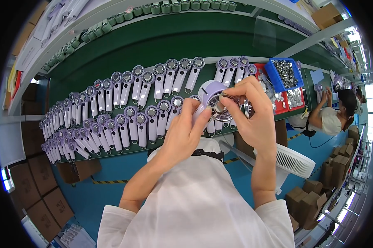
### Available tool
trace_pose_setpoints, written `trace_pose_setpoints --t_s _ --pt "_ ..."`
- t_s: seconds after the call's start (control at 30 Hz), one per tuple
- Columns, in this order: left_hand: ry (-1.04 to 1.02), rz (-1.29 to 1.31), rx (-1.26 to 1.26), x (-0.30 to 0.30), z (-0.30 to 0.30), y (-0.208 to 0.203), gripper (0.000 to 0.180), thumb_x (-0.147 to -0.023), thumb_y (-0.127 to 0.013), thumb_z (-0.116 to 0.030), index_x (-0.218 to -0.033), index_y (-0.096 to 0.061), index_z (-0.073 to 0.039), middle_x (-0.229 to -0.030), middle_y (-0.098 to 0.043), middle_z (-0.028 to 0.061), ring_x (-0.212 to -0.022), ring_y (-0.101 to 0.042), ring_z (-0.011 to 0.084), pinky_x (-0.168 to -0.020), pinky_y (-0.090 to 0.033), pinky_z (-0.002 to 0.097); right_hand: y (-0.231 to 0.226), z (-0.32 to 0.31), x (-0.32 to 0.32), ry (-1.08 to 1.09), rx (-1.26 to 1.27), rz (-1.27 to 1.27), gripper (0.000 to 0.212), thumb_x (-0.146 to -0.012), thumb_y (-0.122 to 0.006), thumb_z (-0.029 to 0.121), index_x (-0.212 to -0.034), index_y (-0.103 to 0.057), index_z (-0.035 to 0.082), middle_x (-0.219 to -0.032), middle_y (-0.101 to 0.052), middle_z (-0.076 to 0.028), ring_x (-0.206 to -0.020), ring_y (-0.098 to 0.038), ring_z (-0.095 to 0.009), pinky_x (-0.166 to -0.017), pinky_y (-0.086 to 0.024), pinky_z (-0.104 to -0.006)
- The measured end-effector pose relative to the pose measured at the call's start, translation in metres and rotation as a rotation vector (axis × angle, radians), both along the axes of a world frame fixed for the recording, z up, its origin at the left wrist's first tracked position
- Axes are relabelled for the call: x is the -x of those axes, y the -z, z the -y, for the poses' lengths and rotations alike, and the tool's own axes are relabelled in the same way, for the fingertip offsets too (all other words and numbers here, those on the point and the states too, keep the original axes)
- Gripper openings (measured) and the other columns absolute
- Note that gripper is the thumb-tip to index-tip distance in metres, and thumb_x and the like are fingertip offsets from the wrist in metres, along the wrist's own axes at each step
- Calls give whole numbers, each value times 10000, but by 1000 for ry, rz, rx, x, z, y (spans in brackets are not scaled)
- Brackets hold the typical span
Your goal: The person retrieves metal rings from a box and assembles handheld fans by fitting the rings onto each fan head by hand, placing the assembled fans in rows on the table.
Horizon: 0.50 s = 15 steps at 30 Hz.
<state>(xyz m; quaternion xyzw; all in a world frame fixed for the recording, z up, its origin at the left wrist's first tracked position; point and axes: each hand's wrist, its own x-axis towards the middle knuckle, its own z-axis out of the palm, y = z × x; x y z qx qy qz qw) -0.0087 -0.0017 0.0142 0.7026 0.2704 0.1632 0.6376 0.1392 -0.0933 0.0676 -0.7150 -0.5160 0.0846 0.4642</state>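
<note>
Above the near edge of the green bench (170, 41), we hold one purple fan (212, 89) by its head. Our left hand (185, 130) has its thumb and forefinger drawn together on the left side of the head, with the thumb at the rim. Our right hand (256, 113) has its fingers curled, with a gap between thumb and forefinger: the thumb lies over the silver face (216, 116) and the fingertips reach the far rim. Within the curl of this hand, just right of the face, sits a round metal part (247, 109); its exact point of grip is hidden.

We judge the held unit to be partway through work on its face, since the round part appears apart from it. Left of our hands, a far row (159, 69) and a near row (152, 112) of similar fans lie with handles toward us. Their visible faces carry pale centres, so we take them as fitted to at least that stage; we cannot tell whether they are complete. Beyond our right hand lies a short group (233, 63) of fans. Farther right, the blue bin (273, 77) and red tray (281, 110) hold many small metal pieces, so loose stock remains.
</note>
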Motion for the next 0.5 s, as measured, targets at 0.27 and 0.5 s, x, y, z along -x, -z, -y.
trace_pose_setpoints --t_s 0.27,0.5 --pt "12 -14 -29 4 -2 5 302 -998 -502 -274 -1066 -439 13 -683 -601 169 -563 -603 272 -544 -448 380 13 -3 -15 115 111 -133 623 -686 -861 239 -1208 -568 69 -933 -524 -24 -717 -485 -133 -612 -401 -251" --pt "13 -5 -6 4 -8 10 282 -1005 -481 -270 -1068 -454 3 -657 -606 145 -550 -605 254 -532 -458 370 29 7 -23 -184 404 -713 776 -729 -810 164 -1406 -442 73 -1335 -536 -111 -1200 -528 -210 -1018 -405 -328"
